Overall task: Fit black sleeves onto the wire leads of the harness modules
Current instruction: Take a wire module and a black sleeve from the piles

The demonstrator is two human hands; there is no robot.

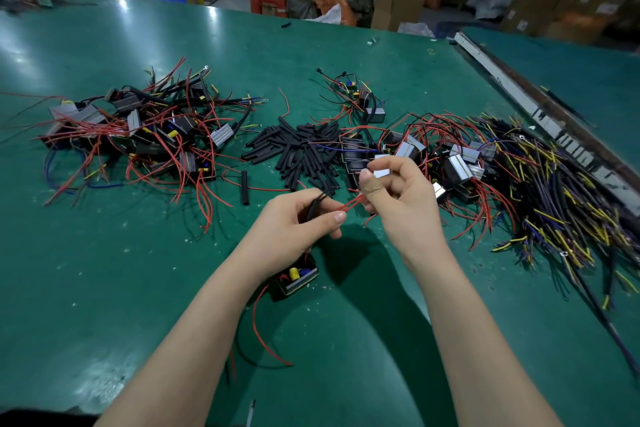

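The left hand (298, 222) pinched a black sleeve (314, 209) between thumb and curled fingers, while the right hand (391, 194) pinched the red wire lead (348, 205) that ran across the gap toward the sleeve's mouth. The harness module (298, 277) those wires belonged to lay on the green worktop (104, 253) just under the left wrist. The step in hand looked like threading: the lead's tip sat at or just inside the sleeve, though how far in could not be told. Next, the right hand would probably need to feed the lead through as the left held the sleeve steady. More sleeves (298, 146) lay heaped beyond the hands.
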